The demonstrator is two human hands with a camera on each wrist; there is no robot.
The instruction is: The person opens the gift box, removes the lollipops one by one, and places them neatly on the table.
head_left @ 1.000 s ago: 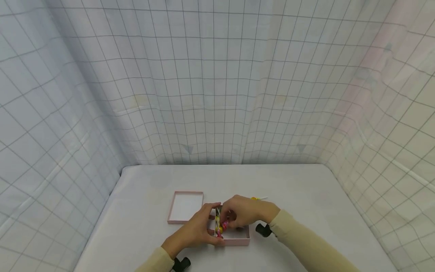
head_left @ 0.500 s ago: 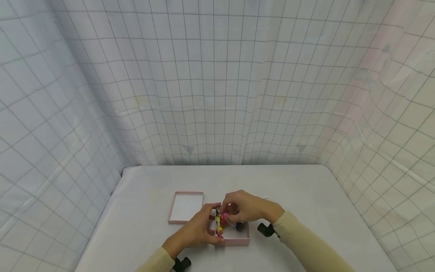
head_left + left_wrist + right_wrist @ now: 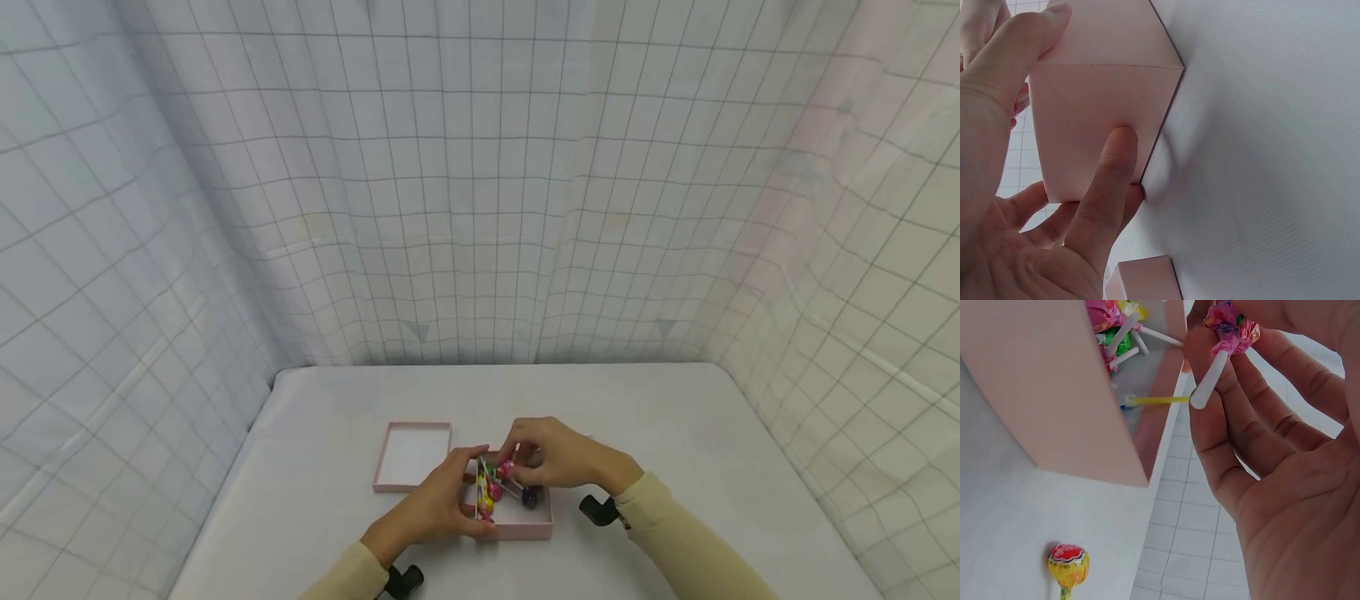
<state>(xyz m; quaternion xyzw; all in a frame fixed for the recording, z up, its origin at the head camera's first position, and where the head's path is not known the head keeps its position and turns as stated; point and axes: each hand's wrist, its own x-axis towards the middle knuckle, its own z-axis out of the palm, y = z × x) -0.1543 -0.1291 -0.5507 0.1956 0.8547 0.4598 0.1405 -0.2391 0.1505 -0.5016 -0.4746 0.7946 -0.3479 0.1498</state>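
Observation:
A pink box (image 3: 525,532) stands uncovered on the table, holding several wrapped lollipops. My left hand (image 3: 438,507) grips its left end, thumb at the near side and fingers reaching round to the far side; one finger presses the end wall in the left wrist view. Above the box, my right hand (image 3: 561,455) pinches a pink-wrapped lollipop (image 3: 1230,330) by its head, its white stick pointing out from the fingers. Inside, yellow and pink lollipops (image 3: 487,505) lie along the left side, and a dark lollipop (image 3: 529,498) lies toward the right.
The pink-edged lid (image 3: 412,454), white inside, lies on the white table (image 3: 330,433) left of the box. A yellow and red lollipop (image 3: 1067,562) lies on the table outside the box, mostly hidden behind the right hand in the head view. Gridded white curtains (image 3: 480,208) enclose the table.
My right hand has lifted and shifted right with the pink lollipop, uncovering more lollipops in the box, the dark one among them. The left hand keeps its hold at the left end.

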